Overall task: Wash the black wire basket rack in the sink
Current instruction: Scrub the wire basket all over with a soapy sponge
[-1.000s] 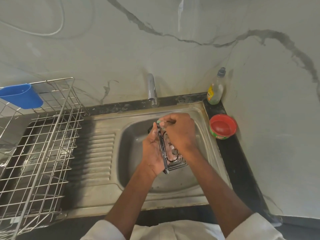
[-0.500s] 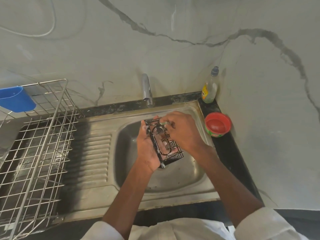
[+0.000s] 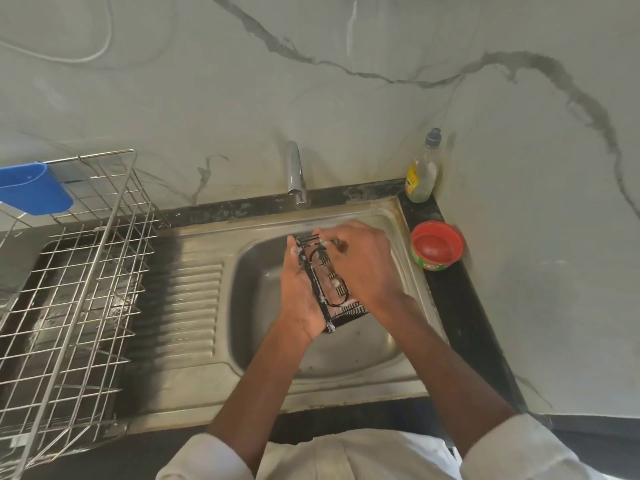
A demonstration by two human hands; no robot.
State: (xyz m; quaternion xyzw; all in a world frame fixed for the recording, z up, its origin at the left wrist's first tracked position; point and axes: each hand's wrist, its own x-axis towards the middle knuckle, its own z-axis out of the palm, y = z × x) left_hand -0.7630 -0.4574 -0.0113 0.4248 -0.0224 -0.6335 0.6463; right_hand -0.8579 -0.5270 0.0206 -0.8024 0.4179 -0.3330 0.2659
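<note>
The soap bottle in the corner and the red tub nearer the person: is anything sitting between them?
No. In the head view, only bare black counter lies between the soap bottle and the red tub.

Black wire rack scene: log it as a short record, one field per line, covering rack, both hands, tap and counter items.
rack: black wire basket rack held tilted over the sink basin, soapy
left hand: left hand grips the rack's long edge
right hand: right hand holds a green scrubber at the rack's far end
tap: faucet, no water visible
counter: soap bottle and red tub, right of the sink
left side: steel dish rack with blue cup
</note>
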